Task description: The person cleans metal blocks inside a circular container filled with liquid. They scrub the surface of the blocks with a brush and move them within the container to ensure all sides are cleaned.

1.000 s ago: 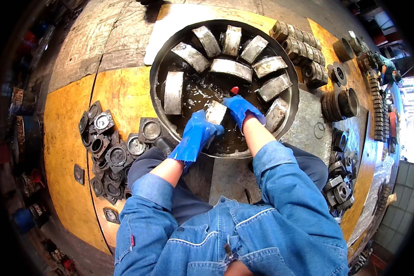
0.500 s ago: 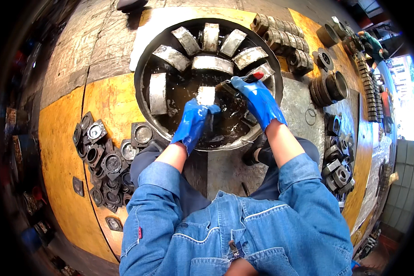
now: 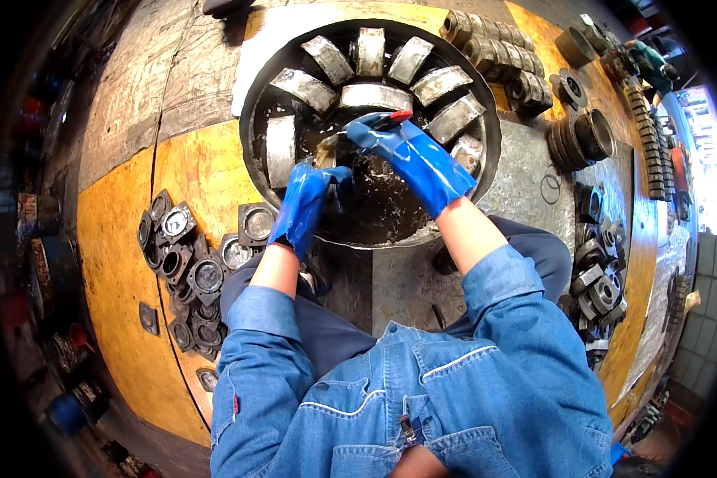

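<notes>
Both my hands wear wet blue gloves and work over a large round black tub (image 3: pixel 251 135) holding dark liquid. My left hand (image 3: pixel 304 195) is closed on a curved metal block (image 3: pixel 325 153), which is turned so only a narrow, brownish side shows. Across from it, my right hand (image 3: pixel 410 155) grips a red-handled brush (image 3: pixel 401 116). The brush's working end points left at the block; the glove partly hides it. Several silvery curved metal blocks (image 3: pixel 370 52) stand around the tub's inner edge, and another block (image 3: pixel 377 97) lies nearer the middle.
Dark square flanged metal parts (image 3: pixel 207 275) are heaped on the yellow board to my left, more (image 3: pixel 601 291) to my right. Rows of curved blocks (image 3: pixel 494 60) and metal rings (image 3: pixel 570 143) sit beyond the tub. At far right, another person (image 3: pixel 652 68) bends over.
My right hand has moved left with the brush, closer to the held block. The left hand has shifted slightly left and turned the block from its broad silvery face to a narrow side.
</notes>
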Tool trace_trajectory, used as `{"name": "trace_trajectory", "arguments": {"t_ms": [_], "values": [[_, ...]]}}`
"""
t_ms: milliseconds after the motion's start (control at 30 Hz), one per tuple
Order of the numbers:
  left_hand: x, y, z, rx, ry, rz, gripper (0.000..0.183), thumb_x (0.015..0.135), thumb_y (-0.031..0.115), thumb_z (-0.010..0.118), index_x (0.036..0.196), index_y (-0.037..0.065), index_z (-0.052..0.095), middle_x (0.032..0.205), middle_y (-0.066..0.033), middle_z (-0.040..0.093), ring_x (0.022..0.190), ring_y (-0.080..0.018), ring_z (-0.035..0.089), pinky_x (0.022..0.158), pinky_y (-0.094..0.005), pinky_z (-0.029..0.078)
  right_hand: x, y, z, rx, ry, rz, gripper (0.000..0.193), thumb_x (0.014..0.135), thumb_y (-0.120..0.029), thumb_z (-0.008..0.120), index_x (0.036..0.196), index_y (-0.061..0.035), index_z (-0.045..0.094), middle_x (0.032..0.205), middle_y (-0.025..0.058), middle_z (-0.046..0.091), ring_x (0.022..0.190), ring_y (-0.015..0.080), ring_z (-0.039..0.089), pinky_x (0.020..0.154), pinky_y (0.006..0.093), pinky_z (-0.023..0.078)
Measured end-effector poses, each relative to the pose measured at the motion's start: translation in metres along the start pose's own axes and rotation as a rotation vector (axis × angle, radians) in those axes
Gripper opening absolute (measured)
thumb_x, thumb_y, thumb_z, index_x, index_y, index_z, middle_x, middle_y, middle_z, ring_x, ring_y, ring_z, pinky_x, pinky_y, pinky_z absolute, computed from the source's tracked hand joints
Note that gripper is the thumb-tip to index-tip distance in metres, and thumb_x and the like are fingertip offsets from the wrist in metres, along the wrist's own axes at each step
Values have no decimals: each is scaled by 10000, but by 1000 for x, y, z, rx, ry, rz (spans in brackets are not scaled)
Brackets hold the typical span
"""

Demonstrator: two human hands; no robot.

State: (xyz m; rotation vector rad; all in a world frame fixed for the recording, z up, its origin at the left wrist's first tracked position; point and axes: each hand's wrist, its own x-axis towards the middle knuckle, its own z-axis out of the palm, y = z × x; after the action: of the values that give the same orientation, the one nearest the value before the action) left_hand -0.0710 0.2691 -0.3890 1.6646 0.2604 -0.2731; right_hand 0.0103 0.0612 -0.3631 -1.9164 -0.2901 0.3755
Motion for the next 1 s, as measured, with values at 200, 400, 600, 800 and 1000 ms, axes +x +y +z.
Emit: {"name": "trace_trajectory", "arguments": {"t_ms": [200,400,600,800,1000], "values": [[18,-28,-12,-56,18,-126,538,814,268,808,1211,-67,670,1061,-153,738,895,-215,677,798,-355,535,-20,10,-8,-112,27,50,555,959,-496,651,1209,-3,707,1148,114,725,1039,175,644,941,326,482],[19,-24,-8,-15,27,-24,548,862,297,790,1241,-78,663,1099,-147,738,965,-202,677,877,-335,533,-34,39,-8,-131,101,236,518,966,-467,597,1178,-7,702,1135,184,719,1079,294,650,962,399,480],[9,-38,-21,149,195,115,537,1035,395,588,1322,-56,634,1247,-139,703,1137,-212,630,1029,-339,469,-10,58,11,-39,231,459,291,920,-266,666,1044,-6,712,953,158,746,914,274,702,848,402,528],[-9,-21,-29,257,159,213,564,1089,424,474,1387,-40,593,1393,-216,626,1310,-297,572,1139,-354,397,5,13,50,457,111,83,145,922,-201,747,926,-57,724,816,13,702,754,110,644,695,273,520],[-1,-43,-39,283,171,220,485,1122,331,403,1401,-30,569,1380,-278,600,1288,-370,577,1105,-400,432,-46,-15,64,-213,15,-574,70,850,-120,670,844,-127,740,805,127,706,758,351,678,666,426,542]]}}
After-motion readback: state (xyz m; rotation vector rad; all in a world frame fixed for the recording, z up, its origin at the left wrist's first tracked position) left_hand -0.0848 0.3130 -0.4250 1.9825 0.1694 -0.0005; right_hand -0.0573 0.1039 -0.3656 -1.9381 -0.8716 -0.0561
